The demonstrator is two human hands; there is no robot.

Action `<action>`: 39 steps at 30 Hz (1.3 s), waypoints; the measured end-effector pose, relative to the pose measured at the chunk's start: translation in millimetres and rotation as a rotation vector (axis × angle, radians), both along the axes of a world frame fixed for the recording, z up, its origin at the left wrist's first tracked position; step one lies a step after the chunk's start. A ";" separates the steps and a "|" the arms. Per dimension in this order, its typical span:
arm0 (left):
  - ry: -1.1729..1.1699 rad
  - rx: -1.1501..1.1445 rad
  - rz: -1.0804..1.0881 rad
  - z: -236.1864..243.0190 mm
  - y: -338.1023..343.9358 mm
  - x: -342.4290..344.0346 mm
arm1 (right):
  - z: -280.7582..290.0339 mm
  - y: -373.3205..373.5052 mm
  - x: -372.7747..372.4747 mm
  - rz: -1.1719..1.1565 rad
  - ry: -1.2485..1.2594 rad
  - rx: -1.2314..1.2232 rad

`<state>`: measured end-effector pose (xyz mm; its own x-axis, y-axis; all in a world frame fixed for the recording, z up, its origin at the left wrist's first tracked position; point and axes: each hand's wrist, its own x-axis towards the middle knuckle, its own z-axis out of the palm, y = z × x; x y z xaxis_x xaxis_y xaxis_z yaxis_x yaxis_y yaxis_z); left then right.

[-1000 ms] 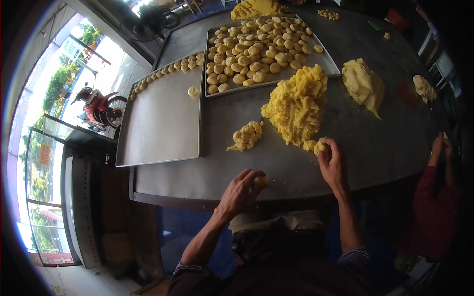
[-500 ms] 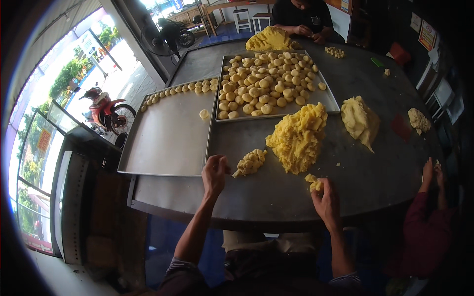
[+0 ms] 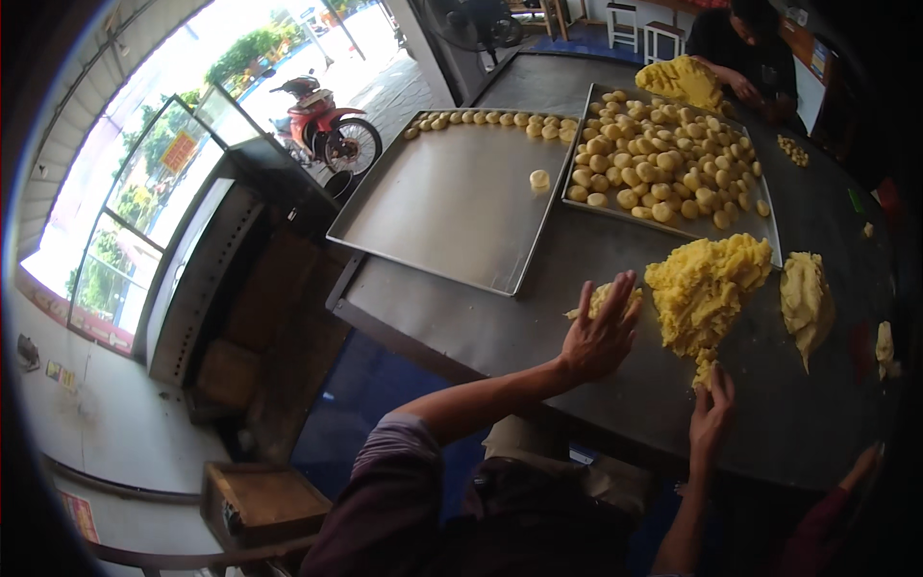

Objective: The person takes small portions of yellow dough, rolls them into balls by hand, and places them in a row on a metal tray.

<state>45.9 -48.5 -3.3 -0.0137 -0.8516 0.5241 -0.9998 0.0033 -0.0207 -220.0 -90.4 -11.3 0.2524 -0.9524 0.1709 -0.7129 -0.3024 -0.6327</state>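
Note:
My left hand has its fingers stretched out over a small pile of pale dough pieces, which it partly hides. My right hand pinches a crumbly yellow lump at the front of a large yellow mound. A smooth pale dough mass lies right of the mound.
A tray has a row of dough balls and one pale piece; another tray holds a heap of balls. A co-worker works behind another yellow mound. A second person's hand is at lower right. A motorbike stands outside.
The view has swung leftward. My left hand has spread its fingers and moved onto the pale pile; the ball it held earlier is not visible. My right hand stays on the yellow lump.

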 end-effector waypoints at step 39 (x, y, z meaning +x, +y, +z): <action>1.005 0.130 0.181 19.6 50.0 -33.8 | 40.6 39.6 -11.6 0.186 0.268 0.077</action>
